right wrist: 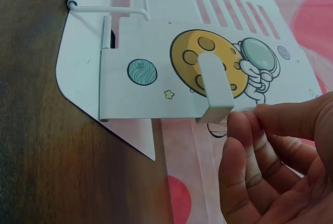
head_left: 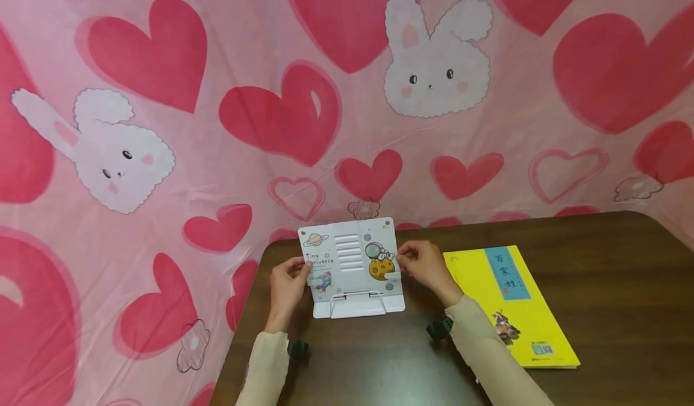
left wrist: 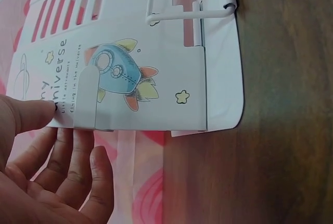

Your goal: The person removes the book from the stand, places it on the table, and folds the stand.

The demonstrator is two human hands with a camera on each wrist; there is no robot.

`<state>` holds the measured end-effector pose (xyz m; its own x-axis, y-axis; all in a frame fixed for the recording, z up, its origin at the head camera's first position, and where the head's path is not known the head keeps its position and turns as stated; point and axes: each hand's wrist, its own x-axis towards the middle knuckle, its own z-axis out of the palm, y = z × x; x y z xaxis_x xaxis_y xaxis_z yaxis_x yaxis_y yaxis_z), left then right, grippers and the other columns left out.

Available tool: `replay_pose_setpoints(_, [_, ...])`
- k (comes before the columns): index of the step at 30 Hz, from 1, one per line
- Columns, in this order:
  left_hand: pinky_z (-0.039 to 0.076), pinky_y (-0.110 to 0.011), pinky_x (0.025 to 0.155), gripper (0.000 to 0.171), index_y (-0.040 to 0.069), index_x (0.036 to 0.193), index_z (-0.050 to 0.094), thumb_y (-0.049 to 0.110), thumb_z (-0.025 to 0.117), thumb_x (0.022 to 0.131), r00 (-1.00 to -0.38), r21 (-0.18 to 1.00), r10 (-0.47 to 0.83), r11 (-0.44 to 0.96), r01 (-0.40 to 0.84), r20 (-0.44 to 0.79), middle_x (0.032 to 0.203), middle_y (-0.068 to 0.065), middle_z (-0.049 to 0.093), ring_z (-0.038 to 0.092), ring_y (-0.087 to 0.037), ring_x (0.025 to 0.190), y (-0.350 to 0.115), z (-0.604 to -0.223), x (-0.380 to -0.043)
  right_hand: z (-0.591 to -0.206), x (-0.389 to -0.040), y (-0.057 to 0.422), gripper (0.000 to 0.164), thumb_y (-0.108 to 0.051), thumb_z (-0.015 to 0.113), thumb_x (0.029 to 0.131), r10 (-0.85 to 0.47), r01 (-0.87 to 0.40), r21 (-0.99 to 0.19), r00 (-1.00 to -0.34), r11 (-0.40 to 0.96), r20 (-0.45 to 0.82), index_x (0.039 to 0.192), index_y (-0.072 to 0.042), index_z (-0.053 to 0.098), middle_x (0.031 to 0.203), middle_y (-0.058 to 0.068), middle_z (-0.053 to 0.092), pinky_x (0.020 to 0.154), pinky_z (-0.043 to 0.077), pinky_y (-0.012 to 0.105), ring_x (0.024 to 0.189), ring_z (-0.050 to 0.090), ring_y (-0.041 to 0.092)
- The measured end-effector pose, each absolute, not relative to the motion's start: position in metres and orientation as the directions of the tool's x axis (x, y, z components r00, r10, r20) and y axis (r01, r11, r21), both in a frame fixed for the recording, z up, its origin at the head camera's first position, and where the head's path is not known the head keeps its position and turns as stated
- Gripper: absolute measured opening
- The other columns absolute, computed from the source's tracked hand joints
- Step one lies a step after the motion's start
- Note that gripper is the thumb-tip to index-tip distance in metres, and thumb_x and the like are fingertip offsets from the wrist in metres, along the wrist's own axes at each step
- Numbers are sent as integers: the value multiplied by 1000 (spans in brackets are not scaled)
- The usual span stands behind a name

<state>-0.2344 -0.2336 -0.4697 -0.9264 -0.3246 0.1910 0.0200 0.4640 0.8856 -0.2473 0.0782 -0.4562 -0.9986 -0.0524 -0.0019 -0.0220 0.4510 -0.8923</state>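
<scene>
A white metal book stand (head_left: 325, 246) with space drawings stands tilted up on the table, its slotted back panel facing me. My left hand (head_left: 287, 287) pinches the panel's left edge, thumb on the printed front and fingers behind, beside a white page clip (left wrist: 86, 101) near the rocket drawing. On the other side, my right hand (head_left: 429, 265) pinches the right edge close to the astronaut. A second page clip (right wrist: 214, 81) lies over the yellow moon drawing there. At the bottom, a white wire bracket (head_left: 384, 302) crosses the flat base plate (right wrist: 78, 67).
A yellow book (head_left: 472, 285) with a blue title panel lies on the dark wooden table (head_left: 379, 364), right of the stand and partly under the right forearm. Behind the table hangs a pink cloth (head_left: 238, 147) with hearts and rabbits. Each wrist wears a black strap device.
</scene>
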Motion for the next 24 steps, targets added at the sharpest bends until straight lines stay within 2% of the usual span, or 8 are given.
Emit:
replay_pose_setpoints(8, [52,-15,63,21,-2,109,78,13,77,94,-928,880,-320,475,16,189,100,-22,77,74,-22,80,-235,-470,-235,-457,-248,77,12,-12,70,98,-43,-33,-882,-999,469,14,106,-4,76,95,13,75,69,60,29,71,63,21])
replay_pose_setpoints(18, [52,-15,64,22,-2,110,78,14,77,94,-940,882,-298,471,6,165,102,-22,77,73,-21,80,-237,-468,-235,-459,-249,77,11,-11,70,98,-28,-55,-880,-998,472,48,104,-5,77,97,14,75,69,60,31,73,63,21])
replay_pose_setpoints(24, [53,-13,68,22,-5,108,77,12,76,94,-965,886,-229,463,9,130,103,-24,78,75,-19,81,-241,-467,-235,-462,-249,76,9,-9,71,96,6,-85,-877,-995,473,100,102,-4,74,92,14,74,66,57,28,71,61,21])
